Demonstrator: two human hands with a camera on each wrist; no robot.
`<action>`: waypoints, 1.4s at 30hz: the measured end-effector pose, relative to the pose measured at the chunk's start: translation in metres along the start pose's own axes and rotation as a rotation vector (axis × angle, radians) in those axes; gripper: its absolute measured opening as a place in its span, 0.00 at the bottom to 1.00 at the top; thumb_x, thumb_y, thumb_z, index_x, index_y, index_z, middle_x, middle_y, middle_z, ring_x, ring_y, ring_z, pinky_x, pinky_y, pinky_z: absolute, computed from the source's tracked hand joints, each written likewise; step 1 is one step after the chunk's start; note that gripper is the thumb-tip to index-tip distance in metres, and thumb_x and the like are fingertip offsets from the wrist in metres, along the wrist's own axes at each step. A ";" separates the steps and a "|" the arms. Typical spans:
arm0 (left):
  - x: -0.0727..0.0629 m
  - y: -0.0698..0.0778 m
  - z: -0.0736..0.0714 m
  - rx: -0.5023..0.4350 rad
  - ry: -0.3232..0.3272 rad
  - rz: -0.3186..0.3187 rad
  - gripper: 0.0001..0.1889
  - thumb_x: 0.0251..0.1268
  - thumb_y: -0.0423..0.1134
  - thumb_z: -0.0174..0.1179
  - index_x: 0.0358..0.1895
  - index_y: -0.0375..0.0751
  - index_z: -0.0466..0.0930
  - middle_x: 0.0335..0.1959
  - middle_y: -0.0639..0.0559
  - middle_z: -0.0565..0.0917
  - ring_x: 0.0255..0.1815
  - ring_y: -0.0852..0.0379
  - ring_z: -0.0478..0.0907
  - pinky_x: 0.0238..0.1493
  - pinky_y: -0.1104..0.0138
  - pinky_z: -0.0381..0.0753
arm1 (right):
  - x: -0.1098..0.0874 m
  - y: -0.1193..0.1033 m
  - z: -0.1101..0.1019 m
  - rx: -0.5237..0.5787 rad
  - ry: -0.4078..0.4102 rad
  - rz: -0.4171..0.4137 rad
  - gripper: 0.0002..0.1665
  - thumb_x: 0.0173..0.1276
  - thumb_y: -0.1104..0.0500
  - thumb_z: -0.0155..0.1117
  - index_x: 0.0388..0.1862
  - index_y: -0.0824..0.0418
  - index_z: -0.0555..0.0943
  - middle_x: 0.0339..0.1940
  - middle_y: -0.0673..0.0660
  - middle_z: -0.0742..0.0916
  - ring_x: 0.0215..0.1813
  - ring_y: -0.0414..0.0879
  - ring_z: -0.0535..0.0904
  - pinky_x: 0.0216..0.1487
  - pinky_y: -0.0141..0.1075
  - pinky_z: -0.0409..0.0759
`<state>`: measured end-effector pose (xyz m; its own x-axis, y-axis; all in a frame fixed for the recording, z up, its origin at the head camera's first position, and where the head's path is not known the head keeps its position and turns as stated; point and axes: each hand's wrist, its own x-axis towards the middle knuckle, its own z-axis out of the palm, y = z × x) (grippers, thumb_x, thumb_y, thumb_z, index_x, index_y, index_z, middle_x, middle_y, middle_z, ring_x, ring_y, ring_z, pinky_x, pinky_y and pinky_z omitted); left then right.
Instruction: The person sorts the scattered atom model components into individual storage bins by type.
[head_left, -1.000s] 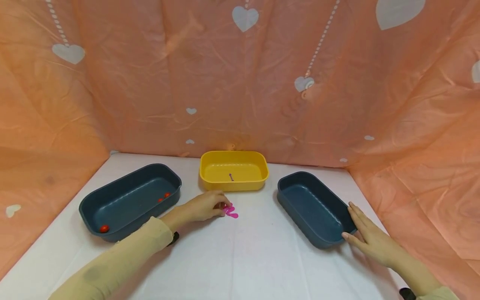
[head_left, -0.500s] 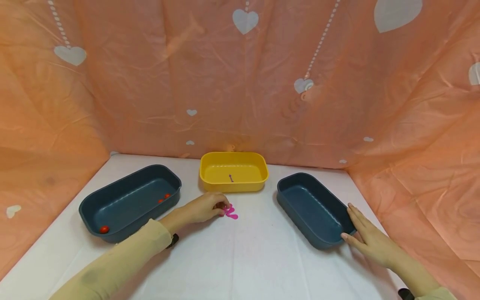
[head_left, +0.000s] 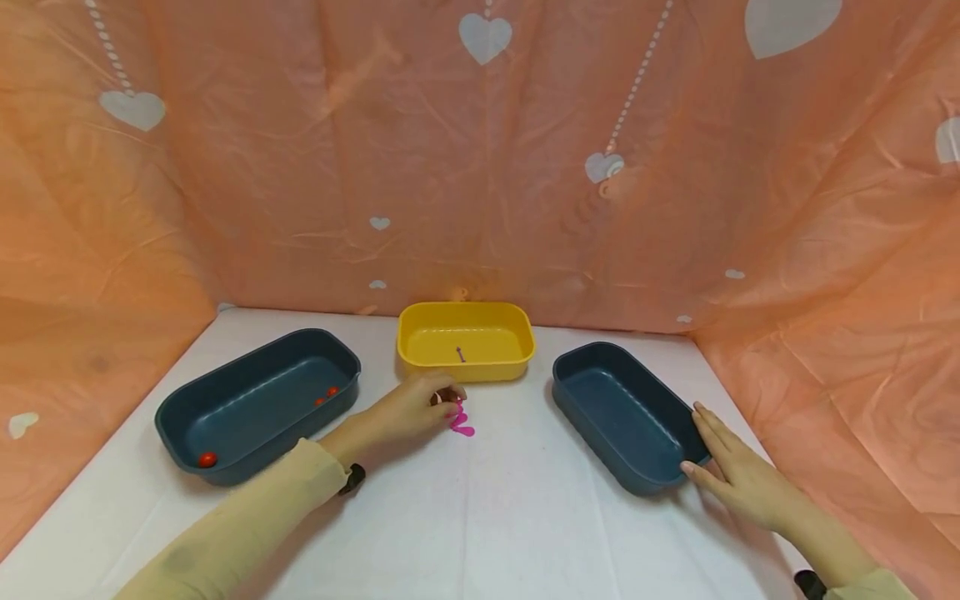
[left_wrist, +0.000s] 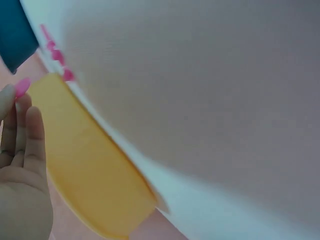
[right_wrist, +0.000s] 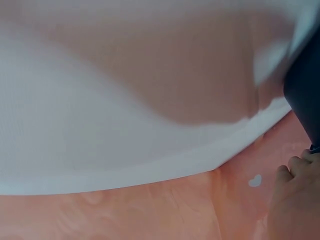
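My left hand point(head_left: 416, 408) is just in front of the yellow tub point(head_left: 517, 371), low over a small heap of pink pieces point(head_left: 462, 429) on the table. In the left wrist view its thumb and fingertips pinch one small pink piece with a rounded end point(left_wrist: 22, 87); the other pink pieces point(left_wrist: 57, 55) lie past the yellow tub's edge. My right hand point(head_left: 746, 483) rests on the near right corner of the right dark blue tub point(head_left: 652, 479), fingers extended along its rim and thumb at its near edge. A small purple stick point(head_left: 461, 354) lies inside the yellow tub.
At the left stands another dark blue tub point(head_left: 255, 454) with several small red items, among them a round one point(head_left: 207, 459) in the near corner. A white cloth point(head_left: 525, 533) covers the table. Orange fabric point(head_left: 300, 167) with pale hearts hangs behind and at both sides.
The left hand has risen a little from the pink heap, its fingertips now lifted with a pink piece. The right hand stays at the tub's corner.
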<state>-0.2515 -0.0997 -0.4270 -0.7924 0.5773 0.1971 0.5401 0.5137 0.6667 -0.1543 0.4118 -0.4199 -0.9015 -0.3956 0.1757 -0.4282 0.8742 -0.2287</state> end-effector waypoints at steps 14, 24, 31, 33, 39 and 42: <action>0.045 0.027 0.013 -0.205 0.210 0.143 0.09 0.69 0.31 0.69 0.49 0.35 0.86 0.42 0.51 0.85 0.43 0.56 0.82 0.48 0.68 0.85 | 0.001 0.001 -0.001 -0.029 0.025 -0.023 0.50 0.78 0.48 0.64 0.84 0.71 0.52 0.85 0.66 0.57 0.81 0.66 0.58 0.68 0.12 0.32; 0.078 0.051 0.040 -0.295 0.216 0.150 0.10 0.70 0.32 0.68 0.51 0.37 0.85 0.43 0.50 0.86 0.44 0.56 0.82 0.51 0.68 0.85 | 0.000 0.000 0.000 -0.029 0.030 -0.029 0.50 0.77 0.49 0.64 0.84 0.71 0.52 0.85 0.67 0.58 0.81 0.68 0.59 0.68 0.12 0.33; 0.099 0.067 0.056 -0.341 0.220 0.167 0.10 0.69 0.31 0.68 0.51 0.34 0.85 0.43 0.48 0.86 0.44 0.55 0.82 0.49 0.70 0.84 | 0.000 -0.001 0.000 -0.028 0.021 -0.020 0.50 0.78 0.48 0.63 0.84 0.72 0.52 0.85 0.67 0.57 0.81 0.68 0.58 0.68 0.11 0.32; 0.104 0.071 0.060 -0.349 0.215 0.175 0.10 0.70 0.31 0.68 0.51 0.34 0.85 0.43 0.48 0.86 0.43 0.56 0.82 0.48 0.70 0.84 | 0.000 -0.002 0.000 -0.026 0.017 -0.014 0.50 0.78 0.48 0.63 0.84 0.71 0.52 0.85 0.67 0.57 0.81 0.69 0.59 0.67 0.11 0.32; 0.120 0.080 0.073 -0.376 0.168 0.166 0.09 0.70 0.31 0.67 0.50 0.34 0.85 0.41 0.48 0.85 0.39 0.60 0.82 0.47 0.72 0.83 | 0.000 -0.003 -0.001 -0.020 0.001 0.001 0.50 0.79 0.48 0.62 0.84 0.70 0.51 0.87 0.65 0.54 0.80 0.71 0.59 0.66 0.11 0.31; 0.127 0.086 0.079 -0.376 0.146 0.153 0.09 0.71 0.30 0.67 0.50 0.33 0.85 0.40 0.48 0.85 0.38 0.60 0.81 0.45 0.74 0.82 | 0.000 -0.003 -0.001 -0.024 0.004 -0.002 0.50 0.79 0.48 0.62 0.84 0.70 0.51 0.86 0.65 0.55 0.80 0.70 0.60 0.67 0.11 0.32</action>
<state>-0.2837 0.0679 -0.4010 -0.7576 0.5194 0.3954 0.5348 0.1466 0.8322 -0.1533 0.4092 -0.4184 -0.9002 -0.3963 0.1804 -0.4285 0.8800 -0.2050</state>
